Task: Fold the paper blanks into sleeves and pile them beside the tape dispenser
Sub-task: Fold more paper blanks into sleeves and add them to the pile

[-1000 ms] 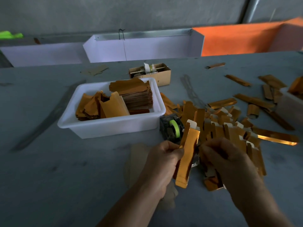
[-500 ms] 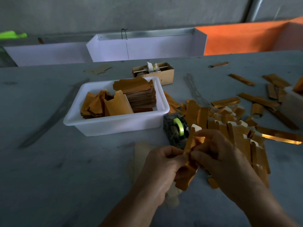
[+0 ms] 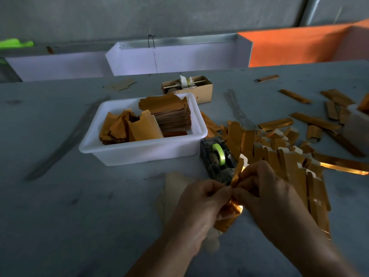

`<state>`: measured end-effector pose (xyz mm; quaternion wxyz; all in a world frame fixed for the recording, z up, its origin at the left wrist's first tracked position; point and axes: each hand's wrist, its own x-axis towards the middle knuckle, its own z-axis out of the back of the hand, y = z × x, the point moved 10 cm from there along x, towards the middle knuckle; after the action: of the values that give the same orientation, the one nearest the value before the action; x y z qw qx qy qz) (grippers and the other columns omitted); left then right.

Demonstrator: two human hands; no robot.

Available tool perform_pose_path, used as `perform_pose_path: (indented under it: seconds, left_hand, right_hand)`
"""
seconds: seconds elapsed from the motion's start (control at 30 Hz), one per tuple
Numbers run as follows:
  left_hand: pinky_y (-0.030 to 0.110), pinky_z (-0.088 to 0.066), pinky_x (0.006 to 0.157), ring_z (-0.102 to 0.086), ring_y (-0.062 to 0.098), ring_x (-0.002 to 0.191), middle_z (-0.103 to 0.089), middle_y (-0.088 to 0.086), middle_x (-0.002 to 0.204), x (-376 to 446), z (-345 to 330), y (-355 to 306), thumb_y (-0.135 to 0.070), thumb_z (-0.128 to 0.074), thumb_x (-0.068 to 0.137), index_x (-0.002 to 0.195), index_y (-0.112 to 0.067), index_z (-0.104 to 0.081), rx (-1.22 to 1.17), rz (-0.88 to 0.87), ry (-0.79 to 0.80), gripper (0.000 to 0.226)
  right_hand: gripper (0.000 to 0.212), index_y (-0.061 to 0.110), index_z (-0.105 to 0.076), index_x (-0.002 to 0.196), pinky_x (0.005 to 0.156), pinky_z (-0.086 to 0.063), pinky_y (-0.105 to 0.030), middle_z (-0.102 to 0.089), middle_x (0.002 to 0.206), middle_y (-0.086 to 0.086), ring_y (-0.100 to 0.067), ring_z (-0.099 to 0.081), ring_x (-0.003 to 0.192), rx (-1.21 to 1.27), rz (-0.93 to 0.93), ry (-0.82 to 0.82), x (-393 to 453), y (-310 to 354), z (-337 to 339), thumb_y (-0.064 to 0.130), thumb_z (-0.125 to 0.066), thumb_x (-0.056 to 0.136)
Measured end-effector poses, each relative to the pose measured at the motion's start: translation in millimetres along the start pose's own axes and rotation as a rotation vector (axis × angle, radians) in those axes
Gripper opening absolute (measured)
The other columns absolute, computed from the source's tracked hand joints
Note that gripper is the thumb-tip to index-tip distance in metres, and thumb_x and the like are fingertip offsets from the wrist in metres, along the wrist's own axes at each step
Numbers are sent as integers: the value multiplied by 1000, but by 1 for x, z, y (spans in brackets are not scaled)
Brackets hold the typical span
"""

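grey table | both hands, left and right, pinching a sleeve just in front of the dispenser | looks thin, shiny, slippery, creases easily, so grip the edges

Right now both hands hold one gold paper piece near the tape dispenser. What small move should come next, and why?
Probably finish the fold, then lay it on the pile of sleeves. The left hand and right hand both pinch the gold sleeve in front of the tape dispenser, and the pile lies just right of it.
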<state>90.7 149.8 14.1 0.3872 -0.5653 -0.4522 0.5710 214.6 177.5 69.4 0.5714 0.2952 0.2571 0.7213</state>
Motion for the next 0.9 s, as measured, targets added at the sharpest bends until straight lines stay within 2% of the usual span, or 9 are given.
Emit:
perform_pose_path:
  seconds: [0.17,0.27,0.33,0.43,0.53,0.63,0.73,0.8,0.9]
  left_hand:
    - [23,-56,58,-68,8,57,-69,-6,60,0,9,-4,-17,-62,91,63,-24,-66,137,-100,-177,29]
    - [39,-59,67,-69,13,64,-71,-1,66,-7,12,-11,-20,-64,88,66,-23,-69,194,-208,-285,23]
    - [43,-58,68,-69,14,66,-71,0,69,-13,12,-13,-20,-65,86,67,-23,-69,213,-271,-332,19]
    - [40,-57,66,-68,13,64,-70,1,67,-18,16,-14,-16,-66,85,68,-19,-68,200,-320,-377,17]
    - [26,-53,56,-66,13,60,-69,2,64,-18,26,-20,-13,-66,84,68,-17,-68,148,-366,-404,17]
    - [16,-47,52,-64,5,57,-68,-3,63,-16,24,-19,-16,-66,86,71,-15,-69,158,-327,-344,15]
    - [13,-46,52,-62,2,56,-67,-7,61,-15,18,-14,-17,-64,88,72,-15,-69,150,-276,-284,16]
    - [18,-49,55,-64,5,59,-69,-4,65,-13,19,-11,-22,-64,88,74,-15,-71,162,-263,-268,17]
    - [34,-57,59,-67,18,64,-71,2,69,-11,21,-4,-24,-64,90,77,-17,-72,150,-202,-232,16]
  right_hand:
    - [25,27,-41,98,61,-55,-20,-58,77,11,-3,-60,69,-109,-32,-34,-2,4,1,29,-63,86]
    - [29,29,-36,101,65,-56,-27,-54,74,11,-6,-59,70,-177,-43,-60,-4,9,6,37,-60,86]
    - [31,30,-33,102,64,-54,-27,-49,70,13,-7,-58,68,-233,-26,-64,-6,15,9,42,-57,86]
    - [38,32,-33,101,53,-45,-21,-51,71,13,-5,-54,62,-313,-38,-57,-5,17,11,55,-56,82]
    - [49,31,-38,89,44,-37,-17,-49,61,14,1,-48,50,-310,-32,-78,-5,12,13,71,-46,63]
    - [48,30,-49,85,44,-44,-13,-58,66,15,2,-59,57,20,-67,-36,-5,-2,4,66,-49,53]
    - [33,33,-54,83,53,-44,-13,-65,73,8,-1,-62,66,243,-122,39,-4,-13,-14,54,-59,59]
    - [17,32,-58,85,61,-46,-17,-69,76,6,-5,-65,70,375,-164,50,-4,-20,-22,38,-67,72]
    - [10,29,-61,87,61,-43,-13,-70,79,4,-4,-65,74,473,-190,112,-5,-24,-32,20,-63,83]
